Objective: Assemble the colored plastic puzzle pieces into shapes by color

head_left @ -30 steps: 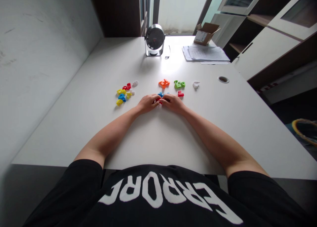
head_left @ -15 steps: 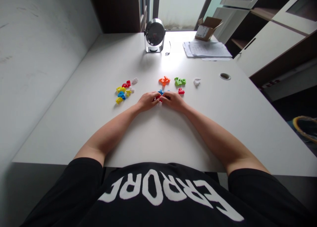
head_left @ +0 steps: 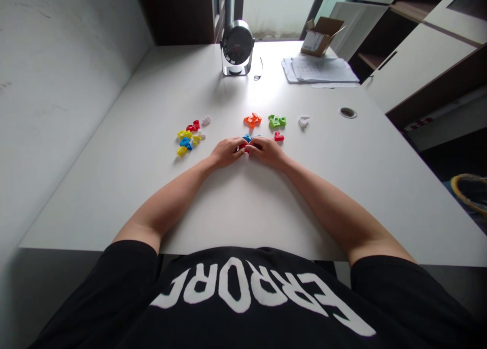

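The left hand [head_left: 224, 152] and right hand [head_left: 268, 152] meet mid-counter [head_left: 243, 202], fingertips pinching small red pieces [head_left: 243, 146] between them; the exact grip is hidden. This handling looks unfinished. Just beyond, orange pieces [head_left: 252, 119] and green pieces [head_left: 277, 121] lie in separate one-colour clusters, while a mixed-colour pile [head_left: 185, 143] at left seems left to handle. The pieces look like smooth plastic, chunky, angular and notched; the counter is matte white.

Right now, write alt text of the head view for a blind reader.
A bare left hand and bare right hand hold small red plastic parts at a white tabletop, with a multicoloured plastic cluster to the left and a round dark device behind.
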{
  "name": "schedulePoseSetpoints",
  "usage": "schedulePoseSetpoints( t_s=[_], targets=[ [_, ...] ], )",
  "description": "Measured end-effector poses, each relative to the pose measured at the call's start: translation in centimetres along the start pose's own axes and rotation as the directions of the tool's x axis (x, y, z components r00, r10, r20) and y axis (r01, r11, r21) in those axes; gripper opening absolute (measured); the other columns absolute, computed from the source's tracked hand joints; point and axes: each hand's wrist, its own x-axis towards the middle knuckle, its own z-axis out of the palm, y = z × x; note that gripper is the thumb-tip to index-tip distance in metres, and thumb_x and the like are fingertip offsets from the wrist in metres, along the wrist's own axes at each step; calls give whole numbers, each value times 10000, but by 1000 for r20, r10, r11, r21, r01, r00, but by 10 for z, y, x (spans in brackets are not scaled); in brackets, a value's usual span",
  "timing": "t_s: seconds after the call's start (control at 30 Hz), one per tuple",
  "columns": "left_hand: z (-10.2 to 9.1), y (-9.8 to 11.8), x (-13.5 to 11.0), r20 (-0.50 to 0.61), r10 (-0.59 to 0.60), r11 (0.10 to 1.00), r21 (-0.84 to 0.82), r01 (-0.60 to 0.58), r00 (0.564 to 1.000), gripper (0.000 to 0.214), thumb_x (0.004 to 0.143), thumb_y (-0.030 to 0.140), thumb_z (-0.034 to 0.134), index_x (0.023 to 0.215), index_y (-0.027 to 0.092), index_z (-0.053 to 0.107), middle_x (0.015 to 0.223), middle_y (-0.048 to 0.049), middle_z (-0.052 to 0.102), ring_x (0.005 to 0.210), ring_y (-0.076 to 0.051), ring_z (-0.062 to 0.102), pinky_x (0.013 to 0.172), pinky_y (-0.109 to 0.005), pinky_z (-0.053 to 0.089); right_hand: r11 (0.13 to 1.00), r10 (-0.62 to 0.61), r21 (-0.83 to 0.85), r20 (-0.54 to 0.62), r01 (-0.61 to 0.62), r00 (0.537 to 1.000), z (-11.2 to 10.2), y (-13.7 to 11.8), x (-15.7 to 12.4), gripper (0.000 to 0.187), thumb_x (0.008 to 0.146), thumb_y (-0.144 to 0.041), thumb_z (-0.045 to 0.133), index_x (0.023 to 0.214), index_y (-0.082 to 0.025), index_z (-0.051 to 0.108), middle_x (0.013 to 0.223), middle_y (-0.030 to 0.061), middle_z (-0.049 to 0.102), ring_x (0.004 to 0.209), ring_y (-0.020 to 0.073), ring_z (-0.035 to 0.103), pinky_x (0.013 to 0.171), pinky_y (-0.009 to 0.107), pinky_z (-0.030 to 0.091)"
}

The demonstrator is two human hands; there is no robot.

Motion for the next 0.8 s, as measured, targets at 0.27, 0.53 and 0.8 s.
schedulePoseSetpoints(
  t_s=[0.27, 0.53, 0.8],
  targets=[
    [0, -1, 0, -5, 6, 1000, -16, -6, 1000, 297, 1011, 381, 550, 1118, 230, 782, 1096, -48, 774, 837, -177, 651, 769, -310, 455, 1000, 3, -10, -2, -3, 1000, -1, -1, 0, 596, 975, -757, 569, 754, -205, 608, 723, 20, 556, 694, 173, 467, 693, 333, 373],
    [0, 0, -1, -6, 4, 1000, 0, -4, 1000, 295, 1000, 365, 571, 1160, 230, 779, 1107, -51, 773, 857, -183, 658, 788, -301, 463, 1000, -18, 2, -4, 18, 1000, -1, -1, 0, 583, 979, -737, 573, 747, -203, 590, 713, 12, 534, 685, 164, 446, 685, 329, 357],
    [2, -3, 1, -26, 29, 1000, -7, -29, 999, 287, 998, 366, 556, 1117, 231, 779, 1052, -44, 767, 827, -184, 640, 761, -316, 440, 999, -13, 30, -22, 13, 1000, 0, -3, -1, 547, 957, -706, 606, 754, -198, 608, 717, 6, 548, 669, 156, 436, 663, 324, 338]
  ],
)
